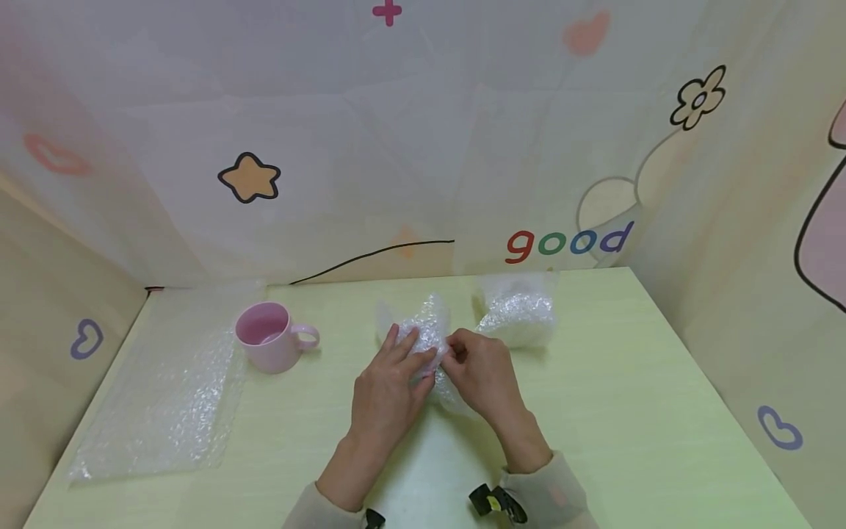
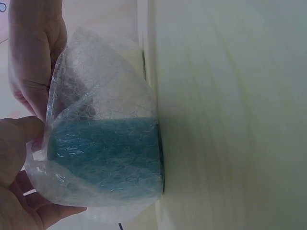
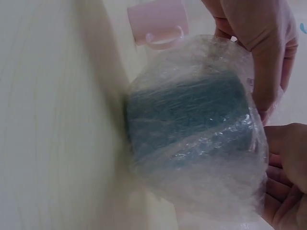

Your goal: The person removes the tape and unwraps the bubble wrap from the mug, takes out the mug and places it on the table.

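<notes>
A blue-green object (image 2: 108,153), round-sided like a cup, stands on the table inside bubble wrap (image 1: 426,319). Its exact kind is blurred by the wrap. My left hand (image 1: 388,389) lies over the top of this bundle, fingers spread and fairly straight. Close beside it, my right hand (image 1: 485,371) pinches the wrap's edge between thumb and curled fingers at the bundle's right. A loose end of the wrap hangs towards me, below the hands. Both wrist views show the hands meeting at the top of the wrap; the right fingertips are partly hidden.
To the left stands a pink mug (image 1: 271,342), its handle facing right. A flat bubble wrap sheet (image 1: 158,389) covers the table's left side. Behind my right hand sits another bubble-wrapped bundle (image 1: 518,312). A printed cloth (image 1: 396,147) rises along the table's back edge.
</notes>
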The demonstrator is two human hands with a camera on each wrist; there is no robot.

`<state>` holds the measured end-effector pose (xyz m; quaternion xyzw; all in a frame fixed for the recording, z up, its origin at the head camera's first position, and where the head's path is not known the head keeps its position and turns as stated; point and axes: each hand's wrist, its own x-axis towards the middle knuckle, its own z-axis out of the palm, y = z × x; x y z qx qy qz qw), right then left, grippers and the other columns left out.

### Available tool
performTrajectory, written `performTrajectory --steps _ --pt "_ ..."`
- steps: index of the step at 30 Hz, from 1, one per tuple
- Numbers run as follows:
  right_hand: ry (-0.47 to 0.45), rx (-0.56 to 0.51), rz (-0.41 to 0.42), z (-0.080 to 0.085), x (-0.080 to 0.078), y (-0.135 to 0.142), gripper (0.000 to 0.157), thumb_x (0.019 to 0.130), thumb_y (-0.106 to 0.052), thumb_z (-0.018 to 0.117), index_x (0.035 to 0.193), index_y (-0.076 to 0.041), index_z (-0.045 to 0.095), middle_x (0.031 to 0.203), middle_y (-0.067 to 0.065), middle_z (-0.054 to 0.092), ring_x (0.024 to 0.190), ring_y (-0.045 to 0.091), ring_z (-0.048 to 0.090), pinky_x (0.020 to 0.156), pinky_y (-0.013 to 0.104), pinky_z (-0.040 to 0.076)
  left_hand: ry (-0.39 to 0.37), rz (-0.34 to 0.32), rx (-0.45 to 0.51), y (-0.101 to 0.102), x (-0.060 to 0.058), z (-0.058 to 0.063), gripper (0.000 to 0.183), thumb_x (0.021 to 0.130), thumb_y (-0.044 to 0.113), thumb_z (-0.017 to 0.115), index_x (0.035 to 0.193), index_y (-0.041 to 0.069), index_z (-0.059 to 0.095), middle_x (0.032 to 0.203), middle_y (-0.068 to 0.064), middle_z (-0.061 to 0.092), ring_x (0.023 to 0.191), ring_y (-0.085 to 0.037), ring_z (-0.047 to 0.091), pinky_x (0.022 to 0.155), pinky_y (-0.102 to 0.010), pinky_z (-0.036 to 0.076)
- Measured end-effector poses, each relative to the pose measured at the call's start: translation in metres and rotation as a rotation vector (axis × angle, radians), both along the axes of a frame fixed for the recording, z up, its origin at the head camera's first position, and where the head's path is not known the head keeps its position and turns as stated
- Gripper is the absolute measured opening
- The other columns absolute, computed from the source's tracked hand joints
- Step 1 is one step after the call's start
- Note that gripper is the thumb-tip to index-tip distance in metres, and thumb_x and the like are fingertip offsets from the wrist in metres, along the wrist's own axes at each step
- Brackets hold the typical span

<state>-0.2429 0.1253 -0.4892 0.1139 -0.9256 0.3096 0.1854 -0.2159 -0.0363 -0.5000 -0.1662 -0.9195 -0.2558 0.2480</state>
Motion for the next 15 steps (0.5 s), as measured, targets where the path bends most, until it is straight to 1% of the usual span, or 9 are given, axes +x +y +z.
performTrajectory --steps 7,12,15 --pt "-0.039 -0.031 0.004 0.0006 -0.0013 0.0021 0.005 0.081 -0.005 0.076 0.085 -0.008 0.077 0.070 0.001 0.073 0.061 0.009 0.060 0.061 0.027 0.051 0.010 0.000 -0.007 -0.0001 -0.0008 0.0000 0.032 0.081 0.023 0.088 0.113 0.024 0.082 0.136 -0.007 0.070 0.134 -0.035 0.061 0.082 -0.046 0.063" --pt "-0.114 -0.094 0.016 0.0020 -0.0018 0.0056 0.007 0.084 -0.005 0.075 0.089 -0.010 0.077 0.074 0.001 0.074 0.064 0.008 0.060 0.062 0.024 0.050 0.012 -0.006 0.009 -0.0016 -0.0017 -0.0008 0.032 0.081 0.022 0.088 0.113 0.023 0.082 0.135 -0.007 0.070 0.134 -0.035 0.061 0.082 -0.046 0.063" --pt "-0.139 -0.117 0.025 0.0032 -0.0018 0.0075 0.010 0.084 -0.003 0.075 0.091 -0.009 0.077 0.076 0.001 0.074 0.065 0.008 0.060 0.062 0.023 0.050 0.012 -0.013 0.024 -0.0025 -0.0017 -0.0011 0.032 0.081 0.022 0.089 0.113 0.023 0.082 0.135 -0.007 0.070 0.134 -0.035 0.061 0.083 -0.046 0.063"
